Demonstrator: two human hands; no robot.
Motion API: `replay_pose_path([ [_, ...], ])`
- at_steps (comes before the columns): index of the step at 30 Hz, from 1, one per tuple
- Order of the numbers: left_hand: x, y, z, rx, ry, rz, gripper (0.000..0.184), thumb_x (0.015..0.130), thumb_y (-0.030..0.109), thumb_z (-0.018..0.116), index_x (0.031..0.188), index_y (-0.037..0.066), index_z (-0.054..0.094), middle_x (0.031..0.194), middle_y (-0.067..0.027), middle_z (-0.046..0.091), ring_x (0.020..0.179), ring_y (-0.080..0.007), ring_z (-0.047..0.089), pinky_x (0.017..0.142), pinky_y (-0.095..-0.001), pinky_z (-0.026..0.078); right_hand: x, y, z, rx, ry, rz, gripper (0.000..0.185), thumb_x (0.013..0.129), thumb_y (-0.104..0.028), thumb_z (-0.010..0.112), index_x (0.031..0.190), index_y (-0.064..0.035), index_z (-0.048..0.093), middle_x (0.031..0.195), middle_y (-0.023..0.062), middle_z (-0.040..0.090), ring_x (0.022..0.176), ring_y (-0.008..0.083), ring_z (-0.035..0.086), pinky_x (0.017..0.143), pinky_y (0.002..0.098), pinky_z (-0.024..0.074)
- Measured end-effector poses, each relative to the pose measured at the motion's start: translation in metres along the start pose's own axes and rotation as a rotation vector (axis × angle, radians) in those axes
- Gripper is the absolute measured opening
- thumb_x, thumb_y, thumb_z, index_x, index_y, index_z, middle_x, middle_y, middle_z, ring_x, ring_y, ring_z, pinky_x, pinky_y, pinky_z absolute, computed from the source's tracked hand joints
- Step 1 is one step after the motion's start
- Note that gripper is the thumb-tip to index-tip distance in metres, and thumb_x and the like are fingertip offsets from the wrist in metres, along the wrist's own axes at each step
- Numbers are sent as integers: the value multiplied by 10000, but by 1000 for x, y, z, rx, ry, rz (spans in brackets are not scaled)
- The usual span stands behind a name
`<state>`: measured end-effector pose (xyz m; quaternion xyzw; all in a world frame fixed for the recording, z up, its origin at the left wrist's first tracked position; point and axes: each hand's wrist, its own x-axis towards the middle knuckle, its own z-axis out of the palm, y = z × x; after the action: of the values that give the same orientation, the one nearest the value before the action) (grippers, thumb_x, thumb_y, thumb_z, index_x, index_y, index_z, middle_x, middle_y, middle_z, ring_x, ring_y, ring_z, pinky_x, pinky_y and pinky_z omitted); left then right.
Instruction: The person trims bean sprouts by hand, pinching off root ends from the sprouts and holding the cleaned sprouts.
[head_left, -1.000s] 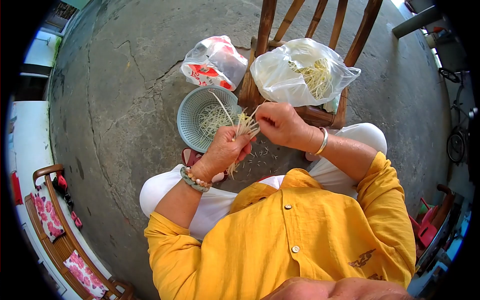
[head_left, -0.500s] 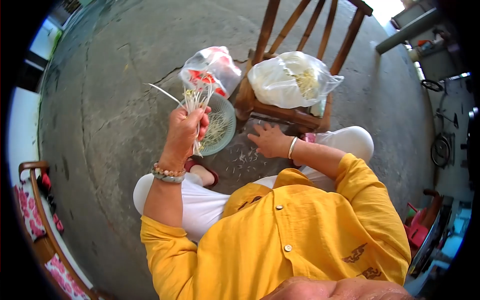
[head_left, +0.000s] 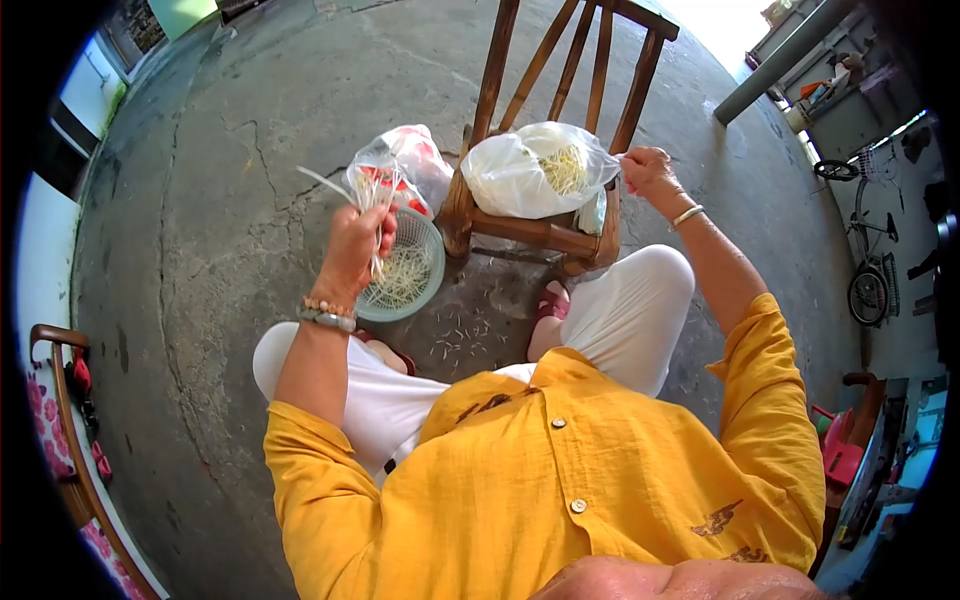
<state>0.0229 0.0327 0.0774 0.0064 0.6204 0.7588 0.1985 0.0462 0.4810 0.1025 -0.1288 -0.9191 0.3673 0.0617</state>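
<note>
My left hand (head_left: 360,243) is closed around a bunch of bean sprouts (head_left: 375,192), with one long sprout sticking out to the left. Below it on the floor stands a pale green plastic basket (head_left: 437,262) with more sprouts inside. My right hand (head_left: 650,172) pinches the gathered right end of a white plastic bag (head_left: 505,180). That bag lies on the seat of a wooden chair (head_left: 540,232), and sprouts show through its opening. Behind the basket sits a clear bag with red markings (head_left: 415,160).
Small white sprout scraps (head_left: 462,335) lie scattered on the cracked concrete floor (head_left: 250,250) between my feet. A bicycle (head_left: 868,290) stands by the right wall, near a grey pole (head_left: 770,75). At the lower left is a wooden seat with floral cushions (head_left: 50,425).
My right hand has moved from above the floor scraps up and right to the end of the white bag. My left hand still holds the sprouts, and the whole view has shifted slightly.
</note>
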Motion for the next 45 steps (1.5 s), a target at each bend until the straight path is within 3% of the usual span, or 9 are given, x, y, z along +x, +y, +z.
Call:
replay_pose_path([
  [5,-7,-18,-6,-39,78,-67,158,865,140,536,908,-6,579,634,-5,543,457,-55,469,385,-192,361,12,87,3,219,-1,376,248,733,-253,620,659,-17,623,553,74,552,463,147,539,415,309,442],
  [8,-4,-21,-10,-55,123,-109,157,873,144,540,901,-4,583,635,-6,548,446,-62,474,370,-191,363,7,123,31,-30,-83,450,325,785,-328,646,902,-25,651,743,68,626,595,144,582,436,288,457],
  [11,4,-22,-10,-71,157,-127,160,876,151,543,899,-1,587,633,-5,548,448,-63,476,371,-193,362,2,133,55,192,108,632,358,782,-326,611,962,-23,671,769,83,646,654,156,610,492,296,484],
  [17,12,-10,7,-71,50,-119,173,897,163,547,937,-2,581,655,5,547,479,-46,468,388,-172,346,15,160,46,-328,288,288,270,747,-254,571,862,-41,692,891,197,667,854,355,644,798,394,493],
  [24,-8,0,37,-85,-156,-108,178,919,161,510,928,2,588,662,15,549,489,-29,471,417,-157,376,7,59,14,-217,490,-153,177,804,-194,623,876,-39,669,779,137,668,706,230,643,673,337,502],
  [28,-11,1,41,-89,-182,-110,180,929,140,485,929,-3,595,657,11,553,497,-28,480,428,-159,394,-6,-42,43,319,175,-200,130,850,-105,600,910,-13,670,699,-1,603,627,59,527,567,219,439],
  [37,-25,15,15,-195,-16,-91,197,911,182,520,912,1,598,647,-5,565,490,-64,501,433,-194,398,-20,-200,158,808,-368,-258,173,882,-78,567,994,47,612,722,0,570,598,46,493,537,185,406],
  [41,-34,-5,-10,-144,76,-146,196,906,182,533,900,-4,597,641,-9,565,488,-70,500,430,-198,389,-10,-192,200,866,-476,-246,236,876,-43,562,1101,27,582,871,39,607,658,60,520,574,203,437],
  [45,-37,-20,-24,-109,114,-240,178,910,172,535,895,7,601,632,-1,559,486,-66,492,430,-196,378,-11,-178,204,433,-288,-748,370,825,12,574,1192,-22,546,1101,116,577,748,166,593,642,249,486],
])
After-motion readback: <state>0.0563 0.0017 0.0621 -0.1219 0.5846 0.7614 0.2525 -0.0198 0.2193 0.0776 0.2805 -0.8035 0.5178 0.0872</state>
